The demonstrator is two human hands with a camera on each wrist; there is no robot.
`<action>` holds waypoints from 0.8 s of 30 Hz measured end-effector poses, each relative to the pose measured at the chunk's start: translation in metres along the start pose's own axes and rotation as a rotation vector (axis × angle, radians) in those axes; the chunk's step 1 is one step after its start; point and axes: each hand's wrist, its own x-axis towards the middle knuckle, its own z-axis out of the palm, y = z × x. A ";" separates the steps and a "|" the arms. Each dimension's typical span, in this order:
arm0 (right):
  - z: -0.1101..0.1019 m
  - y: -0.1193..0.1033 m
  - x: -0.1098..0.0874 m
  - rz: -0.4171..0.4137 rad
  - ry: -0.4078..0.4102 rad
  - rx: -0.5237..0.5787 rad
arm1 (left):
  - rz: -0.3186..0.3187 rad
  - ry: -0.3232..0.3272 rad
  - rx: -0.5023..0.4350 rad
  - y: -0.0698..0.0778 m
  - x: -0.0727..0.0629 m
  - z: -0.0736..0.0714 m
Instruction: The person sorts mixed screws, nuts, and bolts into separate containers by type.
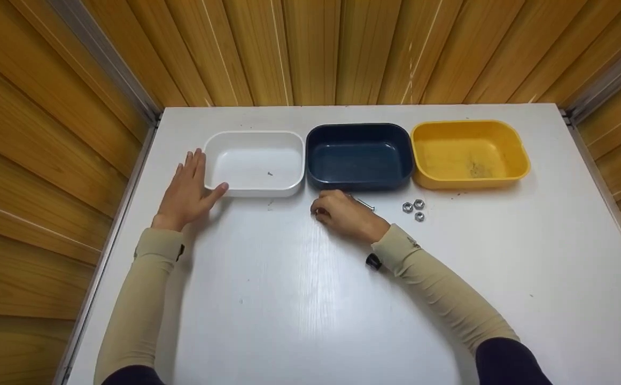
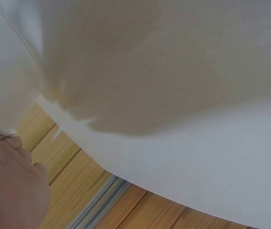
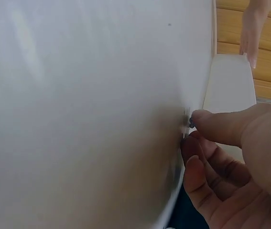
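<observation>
My left hand (image 1: pixel 185 192) lies with straight fingers along the left end of a white tray (image 1: pixel 254 192), its thumb at the front rim. In the white tray is a small screw (image 1: pixel 270 173). My right hand (image 1: pixel 345 214) is low over the table, just in front of a dark blue tray (image 1: pixel 361 185). Its fingers are curled. In the right wrist view, the thumb and index finger pinch a small dark metal piece (image 3: pixel 191 123) close to the tabletop; its exact kind I cannot tell. Partly hidden behind that hand lies a long bolt (image 1: pixel 364 203).
Several hex nuts (image 1: pixel 419 204) sit in a cluster right of my right hand. A yellow tray (image 1: pixel 471 183), with some dark specks on its floor, stands right of the dark blue one. Wooden panels (image 1: pixel 310 53) rise behind the white table (image 1: pixel 300 310) and at its sides.
</observation>
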 end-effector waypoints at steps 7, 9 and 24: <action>0.001 0.001 0.000 -0.022 0.008 -0.008 | -0.005 -0.004 0.001 0.000 -0.001 0.001; 0.001 0.002 0.001 -0.031 0.012 -0.012 | -0.005 -0.001 0.001 -0.001 -0.001 0.001; 0.004 0.003 0.003 0.000 0.017 -0.047 | -0.010 -0.010 0.008 0.004 -0.002 -0.002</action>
